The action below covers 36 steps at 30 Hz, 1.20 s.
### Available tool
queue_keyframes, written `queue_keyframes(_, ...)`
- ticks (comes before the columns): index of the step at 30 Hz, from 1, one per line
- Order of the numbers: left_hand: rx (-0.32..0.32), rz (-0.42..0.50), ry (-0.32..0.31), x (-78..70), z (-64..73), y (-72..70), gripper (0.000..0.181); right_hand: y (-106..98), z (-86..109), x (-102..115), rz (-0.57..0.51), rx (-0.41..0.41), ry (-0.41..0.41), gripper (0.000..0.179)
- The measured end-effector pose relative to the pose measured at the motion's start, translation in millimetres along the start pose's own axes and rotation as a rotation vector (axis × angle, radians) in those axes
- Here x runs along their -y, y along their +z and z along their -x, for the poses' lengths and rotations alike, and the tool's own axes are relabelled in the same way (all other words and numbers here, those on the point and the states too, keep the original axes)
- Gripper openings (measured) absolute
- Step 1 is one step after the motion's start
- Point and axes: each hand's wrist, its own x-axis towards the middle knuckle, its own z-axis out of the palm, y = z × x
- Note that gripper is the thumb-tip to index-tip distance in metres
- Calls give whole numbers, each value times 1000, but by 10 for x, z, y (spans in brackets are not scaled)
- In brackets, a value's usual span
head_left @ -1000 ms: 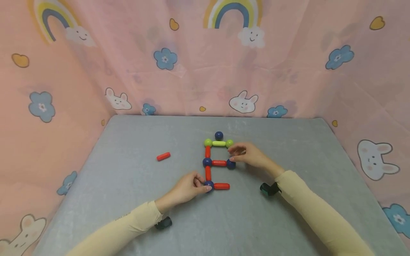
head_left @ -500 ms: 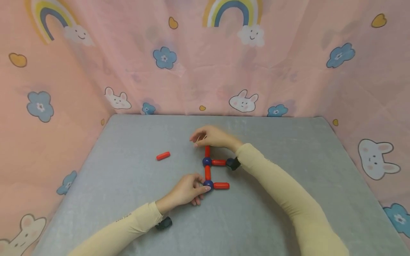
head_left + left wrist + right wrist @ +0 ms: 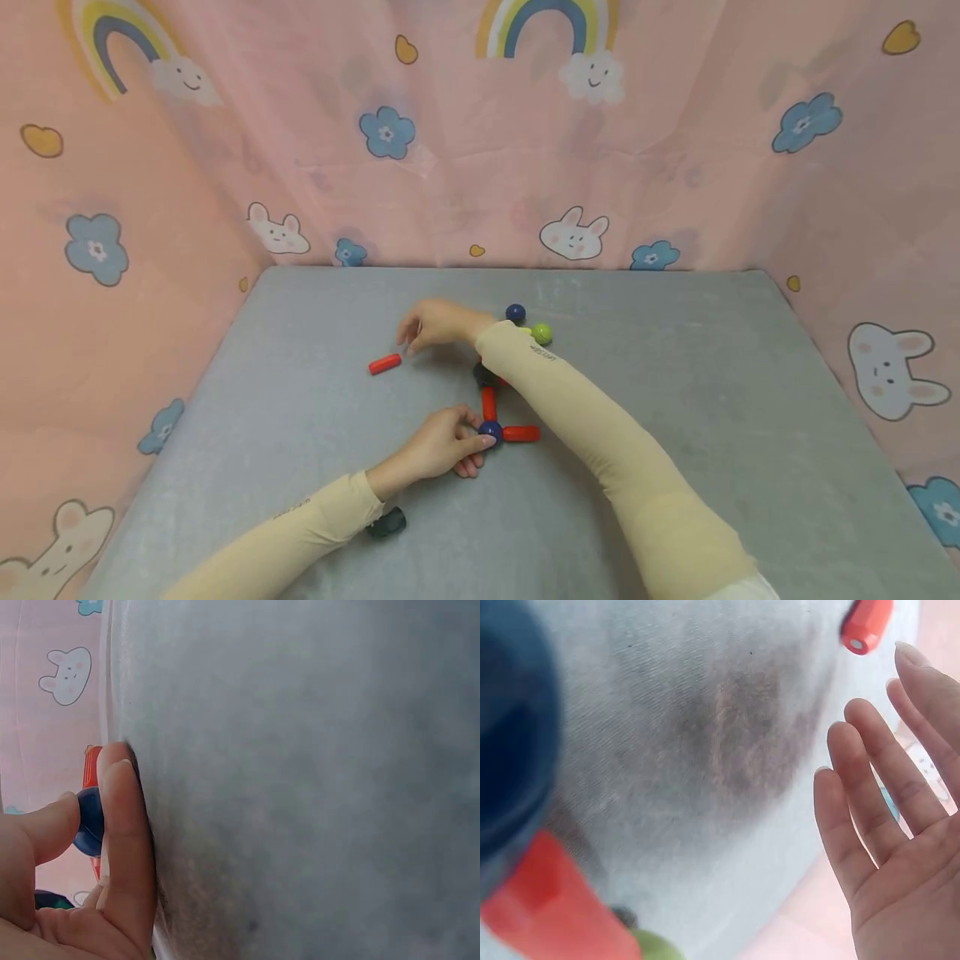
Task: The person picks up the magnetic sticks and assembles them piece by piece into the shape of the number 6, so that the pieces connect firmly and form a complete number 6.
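Note:
My left hand (image 3: 435,443) pinches a dark blue ball (image 3: 491,432) between thumb and fingers; the left wrist view shows the same grip on the blue ball (image 3: 89,821). From that ball one red magnetic rod (image 3: 521,433) points right and another red rod (image 3: 489,405) runs away from me into a joined figure, partly hidden by my right sleeve. My right hand (image 3: 438,323) hovers left of the figure, fingers loosely bent and holding nothing. Just beyond its fingertips lies a loose red rod (image 3: 386,364), whose end also shows in the right wrist view (image 3: 868,624).
Behind my right forearm (image 3: 570,396) sit a green ball (image 3: 542,334) and another blue ball (image 3: 515,313). A grey cloth covers the table (image 3: 315,333), and a pink printed curtain (image 3: 450,192) closes off the back and sides.
My right hand has swept left, from the figure's right side across its top to the loose red rod. My left hand keeps its hold on the blue ball.

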Motion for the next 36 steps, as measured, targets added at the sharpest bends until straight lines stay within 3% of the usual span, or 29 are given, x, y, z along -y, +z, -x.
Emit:
queue_keyframes(9, 3, -3, -8, 10, -24, -5, 33, 98, -171, 37, 31, 12, 0, 21)
queue_keyframes(21, 10, -9, -5, 29, -30, -30, 33, 206, -258, 90, 175, -15, -12, 14)
queue_keyframes(36, 7, 4, -2, 5, -19, -14, 30, 105, -109, 84, 178, -66, -36, 11)
